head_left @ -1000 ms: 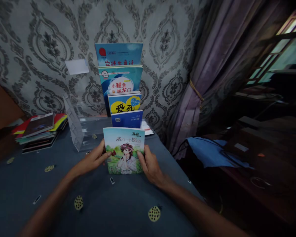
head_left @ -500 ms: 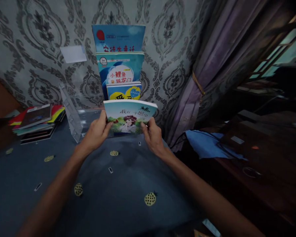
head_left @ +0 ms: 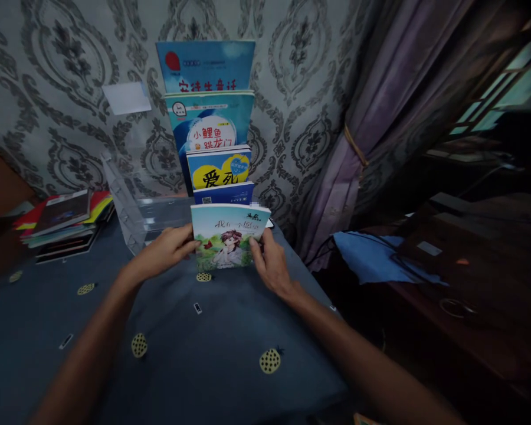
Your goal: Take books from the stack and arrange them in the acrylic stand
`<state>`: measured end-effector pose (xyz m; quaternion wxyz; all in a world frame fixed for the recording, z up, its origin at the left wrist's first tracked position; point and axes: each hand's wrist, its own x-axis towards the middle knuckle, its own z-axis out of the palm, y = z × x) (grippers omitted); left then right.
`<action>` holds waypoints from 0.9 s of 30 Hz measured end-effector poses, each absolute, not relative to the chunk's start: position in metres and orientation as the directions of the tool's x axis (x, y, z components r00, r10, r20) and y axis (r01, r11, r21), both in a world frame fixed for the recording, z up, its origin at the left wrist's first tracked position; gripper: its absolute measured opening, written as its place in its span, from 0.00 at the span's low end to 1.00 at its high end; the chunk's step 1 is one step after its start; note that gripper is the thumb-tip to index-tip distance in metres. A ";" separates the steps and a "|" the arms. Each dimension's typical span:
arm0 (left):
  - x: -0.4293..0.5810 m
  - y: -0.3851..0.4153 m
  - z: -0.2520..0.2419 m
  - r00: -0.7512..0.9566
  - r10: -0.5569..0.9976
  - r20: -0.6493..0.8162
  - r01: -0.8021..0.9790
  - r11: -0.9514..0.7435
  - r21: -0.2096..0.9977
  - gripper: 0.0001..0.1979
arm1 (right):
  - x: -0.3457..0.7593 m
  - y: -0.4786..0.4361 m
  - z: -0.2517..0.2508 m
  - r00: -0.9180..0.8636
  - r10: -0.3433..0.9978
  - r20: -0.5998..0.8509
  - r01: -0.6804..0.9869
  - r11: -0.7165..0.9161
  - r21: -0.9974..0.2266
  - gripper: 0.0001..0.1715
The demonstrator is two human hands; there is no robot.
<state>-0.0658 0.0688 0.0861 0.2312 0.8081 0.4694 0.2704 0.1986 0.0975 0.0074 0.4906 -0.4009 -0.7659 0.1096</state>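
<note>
A thin book with a green-and-white cover and a drawn figure (head_left: 228,239) is held upright between my two hands. My left hand (head_left: 172,248) grips its left edge, thumb in front. On its right edge, my right hand (head_left: 268,260) is closed with the thumb on the cover. Just behind stands a dark blue book (head_left: 223,193), mostly hidden. Further back rise a yellow-and-blue book (head_left: 219,170), a teal book (head_left: 212,124) and a tall blue book (head_left: 207,65), in tiers. They stand at a clear plastic rack (head_left: 124,206), whose left part shows.
A stack of books and folders (head_left: 66,221) lies at the left on the blue patterned tablecloth (head_left: 168,354). A white label (head_left: 127,98) is before the patterned wall. At right hang a tied purple curtain (head_left: 336,195) and, lower, a blue cloth (head_left: 371,257) with dark cables.
The book in my hands has come down and toward me, uncovering the dark blue book and more of the yellow-and-blue one. Both hands moved with it, and the view shifted slightly.
</note>
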 end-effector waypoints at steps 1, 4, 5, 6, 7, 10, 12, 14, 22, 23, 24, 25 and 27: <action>-0.069 0.067 0.091 0.415 0.899 0.140 0.669 -0.406 0.623 0.15 | 0.197 0.095 0.006 -0.204 0.705 0.680 0.508 0.670 -0.542 0.08; -0.075 0.063 0.104 0.387 0.920 -0.061 0.767 -0.284 0.575 0.18 | 0.193 0.088 0.002 -0.241 0.642 0.728 0.517 0.720 -0.463 0.07; -0.077 0.062 0.107 0.379 0.921 -0.093 0.786 -0.268 0.558 0.18 | 0.192 0.086 0.001 -0.250 0.623 0.741 0.521 0.732 -0.439 0.08; -0.078 0.062 0.109 0.377 0.920 -0.107 0.798 -0.264 0.542 0.18 | 0.192 0.085 0.000 -0.258 0.609 0.750 0.524 0.741 -0.421 0.09; -0.078 0.062 0.110 0.380 0.918 -0.115 0.806 -0.268 0.527 0.19 | 0.191 0.085 -0.001 -0.262 0.600 0.756 0.527 0.745 -0.408 0.10; -0.077 0.064 0.110 0.380 0.918 -0.111 0.827 -0.283 0.486 0.20 | 0.192 0.087 -0.001 -0.261 0.605 0.752 0.535 0.739 -0.409 0.11; -0.075 0.066 0.109 0.364 0.927 -0.093 0.844 -0.287 0.452 0.20 | 0.193 0.090 0.000 -0.258 0.620 0.741 0.534 0.730 -0.425 0.11; -0.073 0.066 0.106 0.340 0.939 -0.053 0.863 -0.289 0.414 0.20 | 0.194 0.092 0.001 -0.260 0.631 0.731 0.529 0.726 -0.438 0.10; -0.061 0.065 0.112 0.300 0.954 0.006 0.889 -0.282 0.360 0.19 | 0.194 0.099 0.006 -0.244 0.657 0.713 0.534 0.705 -0.467 0.09; -0.058 0.065 0.115 0.298 0.954 0.016 0.895 -0.285 0.342 0.19 | 0.195 0.100 0.008 -0.241 0.661 0.711 0.540 0.700 -0.468 0.08; -0.056 0.065 0.118 0.297 0.954 0.031 0.901 -0.291 0.321 0.18 | 0.196 0.102 0.010 -0.239 0.666 0.707 0.545 0.694 -0.470 0.08; -0.053 0.066 0.121 0.296 0.954 0.049 0.907 -0.297 0.299 0.18 | 0.198 0.105 0.012 -0.238 0.671 0.702 0.550 0.689 -0.472 0.08; -0.050 0.067 0.127 0.296 0.952 0.080 0.917 -0.306 0.257 0.17 | 0.200 0.111 0.019 -0.241 0.680 0.692 0.556 0.681 -0.476 0.08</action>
